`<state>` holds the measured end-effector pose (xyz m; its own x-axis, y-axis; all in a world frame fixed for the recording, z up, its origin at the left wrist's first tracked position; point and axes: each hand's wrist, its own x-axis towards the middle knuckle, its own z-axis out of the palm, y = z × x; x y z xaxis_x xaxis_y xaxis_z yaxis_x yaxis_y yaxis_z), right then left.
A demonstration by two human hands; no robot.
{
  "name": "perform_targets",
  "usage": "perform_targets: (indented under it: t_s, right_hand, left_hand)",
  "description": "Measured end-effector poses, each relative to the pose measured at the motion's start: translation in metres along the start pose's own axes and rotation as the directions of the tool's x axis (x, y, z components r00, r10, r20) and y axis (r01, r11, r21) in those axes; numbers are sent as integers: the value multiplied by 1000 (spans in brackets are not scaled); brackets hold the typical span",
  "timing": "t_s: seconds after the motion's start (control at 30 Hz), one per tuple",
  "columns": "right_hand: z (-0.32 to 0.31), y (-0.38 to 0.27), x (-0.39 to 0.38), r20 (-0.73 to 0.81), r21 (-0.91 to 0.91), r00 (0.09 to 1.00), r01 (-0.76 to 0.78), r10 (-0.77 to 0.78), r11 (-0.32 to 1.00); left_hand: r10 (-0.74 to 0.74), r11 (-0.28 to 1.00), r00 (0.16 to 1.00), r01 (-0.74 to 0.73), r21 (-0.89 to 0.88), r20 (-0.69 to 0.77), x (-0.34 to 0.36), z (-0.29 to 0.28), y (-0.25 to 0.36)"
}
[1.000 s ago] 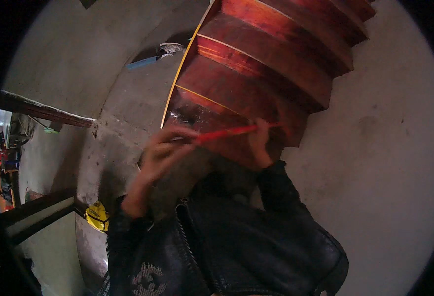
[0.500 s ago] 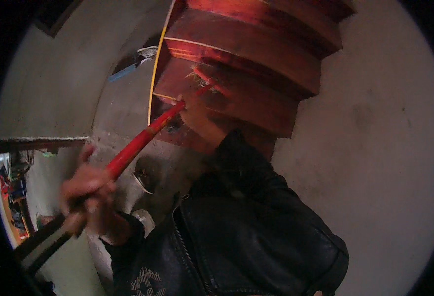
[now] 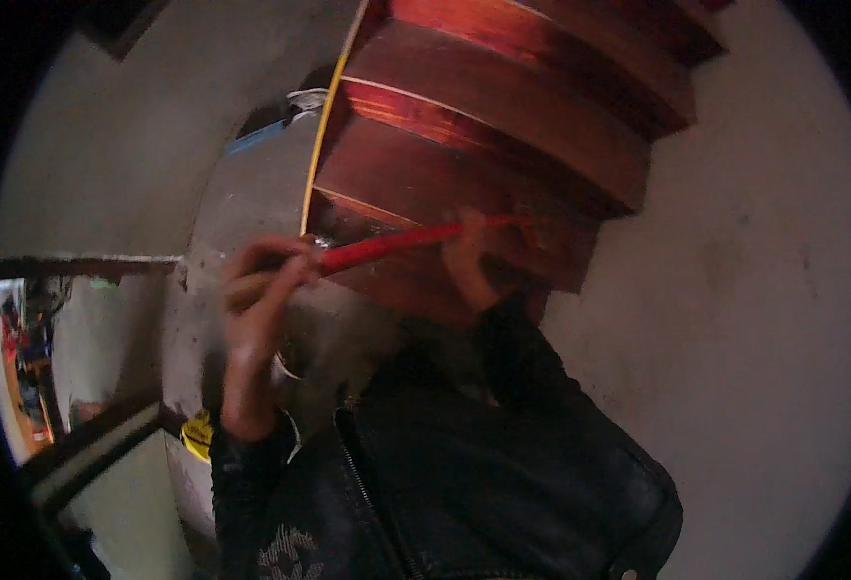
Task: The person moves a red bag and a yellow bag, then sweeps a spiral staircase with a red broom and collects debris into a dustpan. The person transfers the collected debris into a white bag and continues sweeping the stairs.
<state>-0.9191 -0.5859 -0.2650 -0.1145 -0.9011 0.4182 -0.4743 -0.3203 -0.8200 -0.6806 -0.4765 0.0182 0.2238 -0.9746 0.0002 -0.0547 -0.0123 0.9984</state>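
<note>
Red stick [image 3: 387, 244] is clamped in the left hand [image 3: 263, 280] and, farther along it, the right hand [image 3: 468, 256].

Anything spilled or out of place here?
Pale flecks on the lowest visible step, beside the left hand, stand out against its dark red surface, perhaps debris. A crumpled yellow item by the left sleeve may be stray.

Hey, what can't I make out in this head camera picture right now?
All in the head view:
Pole, far end: blurred against the dark stairs.
Right hand: finger detail lost to blur and dim light.
Stairs, top: cut off by the upper edge.
Yellow thing: partly hidden by the left sleeve.
Clutter at far left: too small and blurred.
</note>
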Motion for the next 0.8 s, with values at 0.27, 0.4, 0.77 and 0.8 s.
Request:
perform_targets:
  t_s: [0.27,0.4,0.77,0.8]
  right_hand:
    - [150,-138,-2,519,332,849,-100,-93,938]
    - [170,-124,40,807,588,589,-808,35,39]
    - [172,-181,-82,705,342,587,210,-398,916]
    - [161,-204,-77,681,348,583,276,-443,896]
  left_hand:
    - [568,819,782,-504,276,-258,-82,-85,55]
    - [475,817,862,-359,451,-175,-78,-69,26]
    - [395,892,745,-172,417,-537,-188,-127,29]
    - [436,877,741,-222,426,-510,-198,-135,36]
